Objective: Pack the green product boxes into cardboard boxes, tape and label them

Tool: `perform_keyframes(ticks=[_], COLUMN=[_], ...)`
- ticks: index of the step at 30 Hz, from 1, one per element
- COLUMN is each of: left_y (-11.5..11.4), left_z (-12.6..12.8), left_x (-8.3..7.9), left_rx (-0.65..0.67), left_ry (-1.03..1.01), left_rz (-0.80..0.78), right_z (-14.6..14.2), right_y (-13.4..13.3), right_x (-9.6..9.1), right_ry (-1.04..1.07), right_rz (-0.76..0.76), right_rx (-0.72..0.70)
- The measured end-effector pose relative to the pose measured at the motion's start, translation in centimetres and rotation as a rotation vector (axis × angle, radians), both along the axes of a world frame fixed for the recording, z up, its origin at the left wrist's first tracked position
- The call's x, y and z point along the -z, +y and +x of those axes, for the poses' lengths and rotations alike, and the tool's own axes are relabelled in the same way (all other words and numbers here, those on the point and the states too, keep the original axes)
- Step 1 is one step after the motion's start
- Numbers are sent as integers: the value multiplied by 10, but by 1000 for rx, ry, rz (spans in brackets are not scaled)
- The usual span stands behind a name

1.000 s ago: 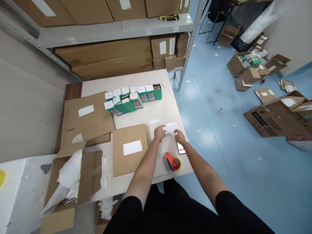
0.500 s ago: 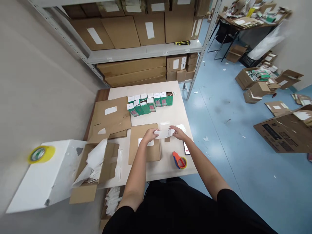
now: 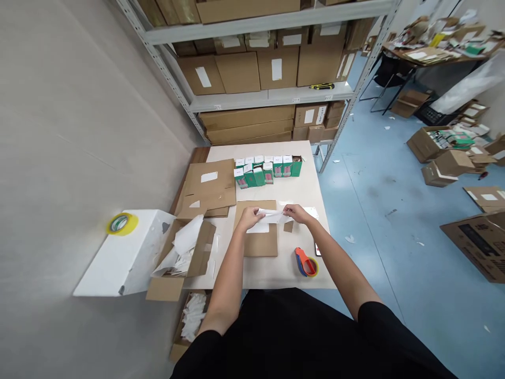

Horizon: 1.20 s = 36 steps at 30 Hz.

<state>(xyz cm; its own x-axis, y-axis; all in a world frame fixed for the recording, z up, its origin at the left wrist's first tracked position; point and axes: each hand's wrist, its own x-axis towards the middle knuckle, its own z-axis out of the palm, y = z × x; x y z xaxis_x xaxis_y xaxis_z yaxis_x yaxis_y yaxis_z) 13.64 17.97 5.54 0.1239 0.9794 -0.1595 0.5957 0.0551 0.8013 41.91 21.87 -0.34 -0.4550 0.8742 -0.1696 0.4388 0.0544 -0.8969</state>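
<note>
Between my two hands stretches a strip of white paper (image 3: 271, 216), perhaps a label or its backing. My left hand (image 3: 249, 218) pinches its left end, and my right hand (image 3: 296, 212) grips the right end. Below the strip lies a flat cardboard box (image 3: 258, 246) with a white label (image 3: 259, 228). A small brown cardboard scrap (image 3: 289, 227) rests under my right hand. Nearer the table's front edge is an orange tape dispenser (image 3: 306, 261) with a yellow roll. White sheets (image 3: 311, 212) lie just beyond my right hand, and a phone (image 3: 317, 249) is partly hidden by my right forearm.
Green and white small boxes (image 3: 268, 171) stand in rows at the back of the table. Flattened cardboard (image 3: 211, 184) lies at left, beside an open carton (image 3: 201, 255) of paper. A yellow tape roll (image 3: 122, 224) sits on a white box (image 3: 114, 266). Shelving (image 3: 272, 97) rises behind.
My view has shifted left and up, so the table appears further right. The white strip is still in both hands and now looks narrower and more folded.
</note>
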Motion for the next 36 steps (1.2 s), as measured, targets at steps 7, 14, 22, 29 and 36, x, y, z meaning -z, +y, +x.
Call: perform_keyframes(ticks=[7,14,22,29,36], left_y=[2,-9,-55,-96,-122], left_z=[-20,-21,-41,-91,-133], left_x=[18,33,39,23,4], left_rx=[-248,-534,-455,-441,-536], left_ry=[-266,-519,-930,-880,-892], left_rz=[-19,-60,-163,-126,-16], right_z=[48,48,-104,-205,-243], right_y=[0,-23,-93,-129,-158], right_x=[8,24,13,-25,-59], right_ry=[-23,-170,283,402,481], right_rz=[35,125,-1,-27,-160], right_rx=[209,481,454,483,531])
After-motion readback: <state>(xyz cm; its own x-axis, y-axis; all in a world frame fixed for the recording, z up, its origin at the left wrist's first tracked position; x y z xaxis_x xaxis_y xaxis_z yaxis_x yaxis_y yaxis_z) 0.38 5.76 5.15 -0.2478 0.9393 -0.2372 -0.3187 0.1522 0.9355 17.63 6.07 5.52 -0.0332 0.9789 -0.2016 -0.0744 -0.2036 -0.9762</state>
